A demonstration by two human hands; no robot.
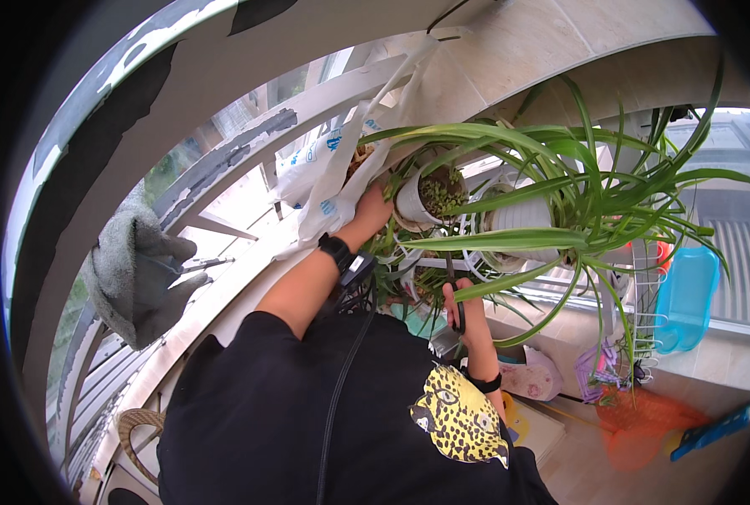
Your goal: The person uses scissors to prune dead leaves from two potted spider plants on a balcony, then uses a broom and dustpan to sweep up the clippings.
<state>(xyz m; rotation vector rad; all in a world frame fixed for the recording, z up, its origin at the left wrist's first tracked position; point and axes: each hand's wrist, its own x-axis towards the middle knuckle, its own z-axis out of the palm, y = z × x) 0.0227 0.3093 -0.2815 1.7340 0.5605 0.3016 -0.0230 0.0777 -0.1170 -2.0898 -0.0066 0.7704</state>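
In my right hand (466,309) is a pair of dark-handled scissors (451,273), blades pointing up among long green leaves. My left hand (371,211) reaches in between a white plastic bag (330,183) and a white pot (411,201) of small-leaved plants. Leaves surround its fingertips, and whether they grip any is hidden. A large spider plant (577,183) arches over the pots, one long leaf passing in front of my right hand. Its ribbed white pot (523,218) lies right of the small one.
A grey towel (132,278) hangs at the window rail (236,148) on the left. To the right are a white wire rack (646,315) and a blue plastic tray (687,300). An orange net (640,423) and a pink-patterned slipper (529,377) lie lower right.
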